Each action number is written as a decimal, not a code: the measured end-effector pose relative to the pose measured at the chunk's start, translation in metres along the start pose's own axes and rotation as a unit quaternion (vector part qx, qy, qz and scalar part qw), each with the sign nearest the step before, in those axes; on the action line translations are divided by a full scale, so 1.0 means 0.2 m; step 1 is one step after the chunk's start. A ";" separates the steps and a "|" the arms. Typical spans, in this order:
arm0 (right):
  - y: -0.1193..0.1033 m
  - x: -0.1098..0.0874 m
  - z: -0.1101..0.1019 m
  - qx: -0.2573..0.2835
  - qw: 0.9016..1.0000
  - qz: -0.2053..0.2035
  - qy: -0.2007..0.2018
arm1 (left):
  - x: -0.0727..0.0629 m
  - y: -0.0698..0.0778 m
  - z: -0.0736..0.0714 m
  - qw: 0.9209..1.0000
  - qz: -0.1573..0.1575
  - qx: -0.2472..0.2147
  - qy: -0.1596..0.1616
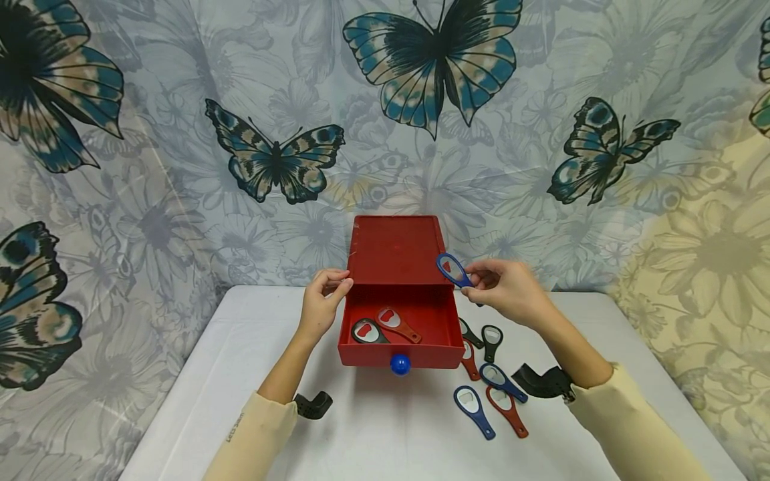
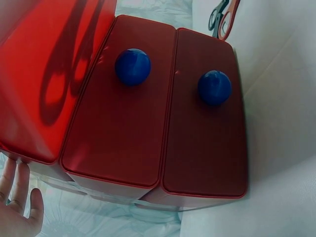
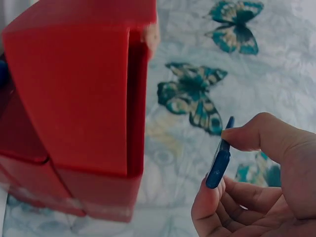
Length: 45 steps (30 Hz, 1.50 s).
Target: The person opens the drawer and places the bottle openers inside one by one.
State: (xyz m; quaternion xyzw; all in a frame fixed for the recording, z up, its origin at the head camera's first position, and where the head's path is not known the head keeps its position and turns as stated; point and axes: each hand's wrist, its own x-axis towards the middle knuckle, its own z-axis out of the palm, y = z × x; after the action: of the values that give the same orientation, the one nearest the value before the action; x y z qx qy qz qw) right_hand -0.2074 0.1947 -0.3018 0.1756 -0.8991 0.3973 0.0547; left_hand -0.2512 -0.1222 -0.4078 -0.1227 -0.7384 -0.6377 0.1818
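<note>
My right hand (image 1: 508,290) pinches a blue bottle opener (image 1: 452,270) between thumb and fingers, above the right side of an open red drawer (image 1: 361,355). In the right wrist view the opener (image 3: 218,168) appears nearly edge-on, apart from the drawer. Inside the drawer lie a black bottle opener (image 1: 365,331) and a red bottle opener (image 1: 400,325). My left hand (image 1: 321,304) is at the drawer's left side near the cabinet front. In the left wrist view, that hand's fingertips (image 2: 20,173) touch the drawer side, and its thumb stands apart.
The drawer is the top one of a red cabinet (image 1: 394,247); two lower drawers with blue knobs (image 2: 133,67) are closed. Several blue, red and black bottle openers (image 1: 504,382) lie on the white table (image 1: 252,334), right of the cabinet. A butterfly-print cloth (image 1: 385,180) hangs behind.
</note>
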 end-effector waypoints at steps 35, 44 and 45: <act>-0.09 0.11 0.40 -0.182 0.977 -0.019 -0.113 | -0.02 0.09 0.00 1.000 0.004 0.007 -0.004; -0.09 0.11 0.45 -0.227 0.970 -0.021 -0.083 | 0.00 -0.05 0.01 1.000 0.008 -0.005 0.006; -0.09 0.11 0.45 -0.231 0.969 -0.020 -0.079 | 0.00 -0.06 0.01 1.000 0.011 -0.006 0.006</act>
State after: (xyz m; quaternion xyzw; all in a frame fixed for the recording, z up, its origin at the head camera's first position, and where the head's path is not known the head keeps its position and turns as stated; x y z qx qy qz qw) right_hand -0.2181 0.1112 -0.3452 0.2076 -0.9642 0.1623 0.0303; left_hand -0.2566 -0.1225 -0.4177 -0.1282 -0.7321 -0.6407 0.1928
